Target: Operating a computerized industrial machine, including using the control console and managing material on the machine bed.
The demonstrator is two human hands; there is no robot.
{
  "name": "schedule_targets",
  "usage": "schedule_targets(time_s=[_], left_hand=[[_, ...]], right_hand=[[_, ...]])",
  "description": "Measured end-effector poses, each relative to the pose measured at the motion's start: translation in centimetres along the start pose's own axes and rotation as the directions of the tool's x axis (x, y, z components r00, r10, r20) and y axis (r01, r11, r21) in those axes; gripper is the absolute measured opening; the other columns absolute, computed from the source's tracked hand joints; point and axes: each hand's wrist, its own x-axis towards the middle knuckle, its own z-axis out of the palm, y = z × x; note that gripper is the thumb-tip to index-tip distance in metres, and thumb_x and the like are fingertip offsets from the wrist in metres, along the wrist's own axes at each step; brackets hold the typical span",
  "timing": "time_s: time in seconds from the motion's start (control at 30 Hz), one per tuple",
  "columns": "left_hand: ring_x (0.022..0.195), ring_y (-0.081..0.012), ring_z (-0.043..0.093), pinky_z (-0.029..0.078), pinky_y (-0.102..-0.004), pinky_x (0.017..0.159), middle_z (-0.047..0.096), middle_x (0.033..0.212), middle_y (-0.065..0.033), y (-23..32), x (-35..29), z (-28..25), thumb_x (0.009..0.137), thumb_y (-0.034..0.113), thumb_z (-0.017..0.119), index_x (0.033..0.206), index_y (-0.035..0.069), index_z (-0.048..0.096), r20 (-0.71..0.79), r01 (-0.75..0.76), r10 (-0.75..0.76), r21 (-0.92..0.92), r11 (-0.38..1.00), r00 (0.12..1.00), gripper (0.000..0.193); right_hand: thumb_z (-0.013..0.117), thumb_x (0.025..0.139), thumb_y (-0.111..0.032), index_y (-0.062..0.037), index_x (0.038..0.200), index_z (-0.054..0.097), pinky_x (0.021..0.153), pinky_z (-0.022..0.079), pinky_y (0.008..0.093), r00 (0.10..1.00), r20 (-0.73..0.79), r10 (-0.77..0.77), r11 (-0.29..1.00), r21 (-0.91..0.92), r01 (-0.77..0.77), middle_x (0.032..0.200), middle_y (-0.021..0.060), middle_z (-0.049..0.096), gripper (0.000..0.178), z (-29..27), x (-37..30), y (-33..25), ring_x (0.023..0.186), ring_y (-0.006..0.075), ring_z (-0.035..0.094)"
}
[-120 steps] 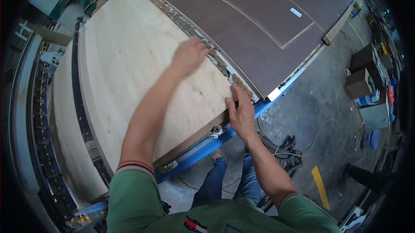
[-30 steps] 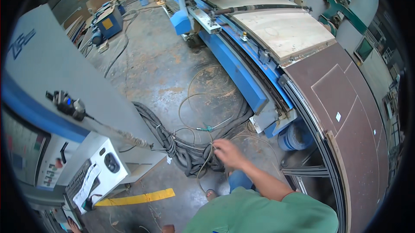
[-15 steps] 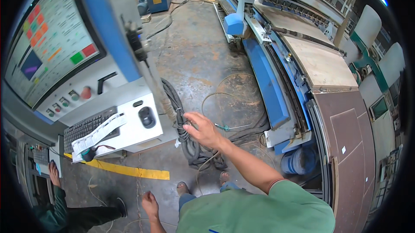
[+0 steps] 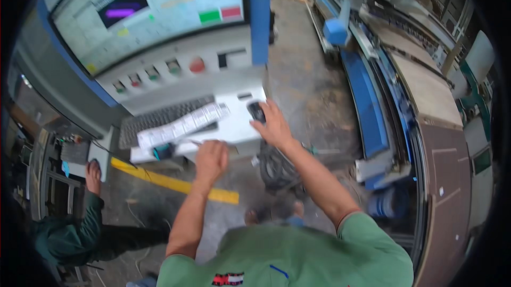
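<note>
My right hand (image 4: 274, 123) reaches to the right end of a white shelf, fingers spread beside a black computer mouse (image 4: 256, 111). The fingertips meet or nearly meet the mouse's right side. My left hand (image 4: 211, 159) is at the shelf's front edge with its fingers curled in; what they hold, if anything, is hidden. Just left of it lies a small black and teal handheld thing (image 4: 164, 151), blurred, with a thin dark part pointing toward the hand. A long printed paper strip (image 4: 183, 125) lies across the black keyboard (image 4: 133, 132).
Above the shelf, a control cabinet has a lit screen (image 4: 175, 5) and a red knob (image 4: 197, 64). At left, a co-worker's hand (image 4: 93, 175) rests on another mouse. Coiled black hoses (image 4: 277, 167) lie on the floor. A long blue machine (image 4: 364, 103) carries boards at right.
My view has swung left toward the cabinet. My right hand has come to the mouse, and my left hand has risen from low down to the shelf's front edge.
</note>
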Motion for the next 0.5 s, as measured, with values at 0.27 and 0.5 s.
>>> schedule_targets(time_s=[0.27, 0.5], left_hand=[[0.064, -0.0312, 0.067, 0.054, -0.0455, 0.055, 0.066, 0.069, -0.01, -1.7, 3.4, 5.6, 0.095, 0.03, 0.065, 0.073, 0.011, 0.064, 0.104, -0.027, 0.015, 0.108, 0.994, 0.994, 0.029], [0.061, -0.0289, 0.067, 0.054, -0.043, 0.053, 0.066, 0.068, -0.0097, -2.1, 3.8, 5.6, 0.095, 0.029, 0.066, 0.072, 0.01, 0.063, 0.053, -0.004, -0.003, 0.118, 0.993, 0.999, 0.03]], right_hand=[[0.074, 0.088, -0.024, -0.0061, 0.143, 0.051, 0.107, 0.046, 0.0531, 0.999, 0.006, 0.053, 0.984, -0.172, -0.051, 0.149, 0.0291, 0.044, 0.063, 3.2, 0.9, 0.2, 0.133, 0.0489, 0.048], [0.074, 0.088, -0.022, -0.0078, 0.141, 0.055, 0.101, 0.051, 0.0524, 0.996, -0.081, 0.032, 0.971, -0.233, -0.05, 0.146, 0.0262, 0.046, 0.058, 4.1, 1.4, 0.2, 0.129, 0.0459, 0.052]])
